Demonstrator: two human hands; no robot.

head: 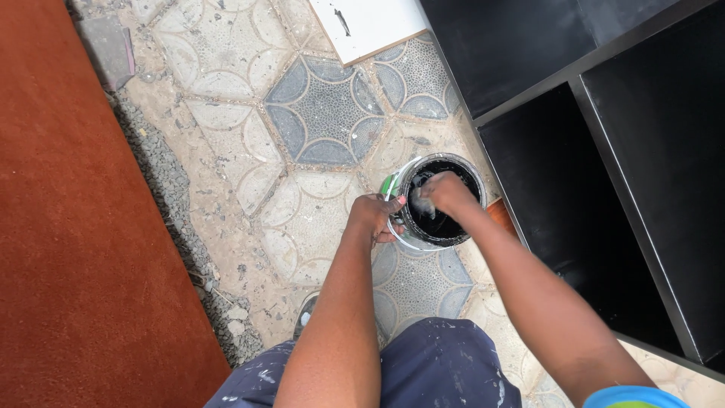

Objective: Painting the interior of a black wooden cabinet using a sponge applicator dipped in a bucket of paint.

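Black paint is filling the lower part of a small round can (440,201) that is sitting on the patterned floor tiles (325,113), just beside the open front of a black shelf unit (604,189). The person is standing over it and leaning down, so both forearms are reaching into view from below. The left hand (374,217) is curling around the can's pale rim on its near-left side, fingers closed over the edge and thumb outside, apparently bracing the can so it is not sliding or tipping. The right hand (445,193) is reaching down into the can's mouth, fingers bunched around something pale and smeared, perhaps a rag or sponge, though what exactly it is cannot be told; it looks to be dipping or loading with paint. The can is staying close to the shelf, likely to keep the paint within easy reach of the dark compartments. A white board (366,26) is lying on the tiles farther off, and a reddish-brown surface (68,227) is running along the left, bordered by gravel. Paint-flecked dark blue trousers (423,370) are showing below.
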